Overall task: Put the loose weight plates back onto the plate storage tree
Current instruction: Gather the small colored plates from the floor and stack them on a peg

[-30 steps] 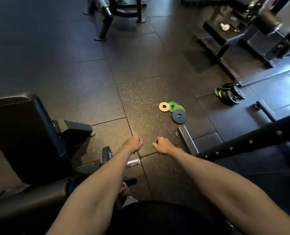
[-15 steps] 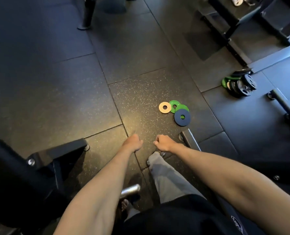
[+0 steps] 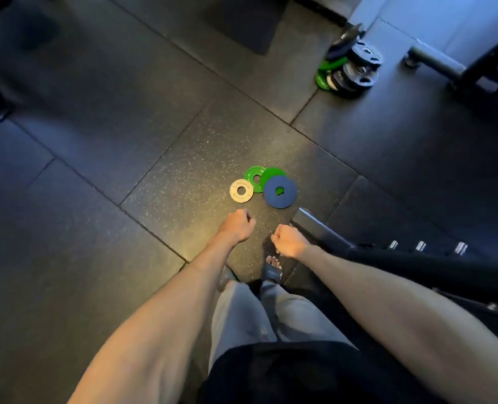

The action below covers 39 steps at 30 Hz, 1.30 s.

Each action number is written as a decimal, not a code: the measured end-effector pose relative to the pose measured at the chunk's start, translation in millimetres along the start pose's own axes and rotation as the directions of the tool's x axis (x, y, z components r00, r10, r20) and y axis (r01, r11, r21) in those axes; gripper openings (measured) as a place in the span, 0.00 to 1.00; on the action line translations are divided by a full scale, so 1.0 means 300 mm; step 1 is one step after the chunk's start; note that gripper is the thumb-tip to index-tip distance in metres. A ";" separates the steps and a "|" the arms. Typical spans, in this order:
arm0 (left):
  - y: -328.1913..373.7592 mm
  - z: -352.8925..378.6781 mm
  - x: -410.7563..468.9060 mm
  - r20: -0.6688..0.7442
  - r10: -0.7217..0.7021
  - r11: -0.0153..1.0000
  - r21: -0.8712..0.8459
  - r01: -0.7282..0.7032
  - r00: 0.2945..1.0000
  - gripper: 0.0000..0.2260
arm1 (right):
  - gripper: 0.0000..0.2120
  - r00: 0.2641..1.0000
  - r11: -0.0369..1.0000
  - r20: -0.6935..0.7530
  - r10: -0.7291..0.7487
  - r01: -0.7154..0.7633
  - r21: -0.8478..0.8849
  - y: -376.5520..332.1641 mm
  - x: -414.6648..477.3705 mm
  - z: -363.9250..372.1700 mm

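**A:** What lies on the floor?

**B:** Four thin, flat discs, each with a round centre hole. The blue plate point(image 3: 280, 191) is the widest and matte, lying on a speckled rubber floor tile point(image 3: 183, 170). A glossy green plate point(image 3: 274, 172) sticks out from under the blue plate's far edge, and green shows through the blue plate's hole. A second green plate point(image 3: 253, 177) lies just to the left of the blue plate. Further left, a cream-white plate point(image 3: 241, 190) touches or overlaps that one. Its raised lettering is too small to read.

**A:** And the person's hands?

**B:** Both are bare, on outstretched arms, each curled into a fist that holds nothing. The left hand point(image 3: 237, 225) hangs near-left of the blue plate. The right hand point(image 3: 288, 240) hangs on the blue plate's near side. They are apart from each other and touch no plate.

**A:** Is the storage tree in sight?

**B:** Hard to say. Well beyond the blue plate to the far right, a cluster of black plates point(image 3: 355, 65) with grip holes stands on edge among green ones. It is blurred, and whatever carries it is hidden.

**A:** Anything nearer?

**B:** A smooth steel tube point(image 3: 320, 228) starts just near-right of the blue plate and runs under a dark frame point(image 3: 416, 260) with bright bolt heads, cut off at the right edge. A dark slide sandal point(image 3: 272, 272) with bare toes shows below the right hand. The other foot is mostly hidden by the left forearm.
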<state>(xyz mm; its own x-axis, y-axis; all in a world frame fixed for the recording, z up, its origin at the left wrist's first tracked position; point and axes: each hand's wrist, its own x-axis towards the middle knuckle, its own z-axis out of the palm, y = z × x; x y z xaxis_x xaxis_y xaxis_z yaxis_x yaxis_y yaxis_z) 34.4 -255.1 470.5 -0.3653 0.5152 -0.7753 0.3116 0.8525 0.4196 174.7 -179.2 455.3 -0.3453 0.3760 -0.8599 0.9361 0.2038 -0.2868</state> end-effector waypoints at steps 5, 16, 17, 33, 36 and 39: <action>0.058 -0.033 0.322 0.132 0.013 0.994 0.104 -0.027 0.991 0.12 | 0.16 0.996 0.983 -0.044 0.076 -0.068 0.172 -0.007 0.224 -0.034; -0.139 0.058 1.090 0.330 -0.056 0.984 0.177 -0.003 0.942 0.07 | 0.11 0.931 0.810 -0.098 0.352 -0.250 0.531 -0.047 0.921 0.059; -0.160 0.078 1.159 0.336 -0.065 0.981 0.193 -0.001 0.940 0.08 | 0.10 0.926 0.805 -0.111 0.362 -0.250 0.538 -0.039 0.991 0.078; -0.226 0.574 2.190 -0.011 -0.009 1.000 0.007 0.009 1.000 0.22 | 0.33 0.813 0.955 -0.515 0.274 -0.293 0.046 0.322 1.997 0.391; -0.212 0.617 2.288 -0.068 -0.101 0.986 -0.143 0.090 0.993 0.21 | 0.41 0.814 0.942 -0.522 0.254 -0.330 -0.056 0.331 2.081 0.407; -0.210 0.643 2.340 -0.089 -0.155 0.978 -0.157 0.140 0.984 0.23 | 0.40 0.787 0.920 -0.545 0.289 -0.386 -0.070 0.319 2.116 0.414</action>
<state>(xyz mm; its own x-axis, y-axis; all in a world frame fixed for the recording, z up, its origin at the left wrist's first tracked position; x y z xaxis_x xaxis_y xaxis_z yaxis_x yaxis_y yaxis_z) -72.6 35.7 -191.2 -0.4855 0.3827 -0.7860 0.1161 0.9194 0.3759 53.4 -33.2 -170.5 -0.0381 0.8472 -0.5298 0.9896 0.1055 0.0975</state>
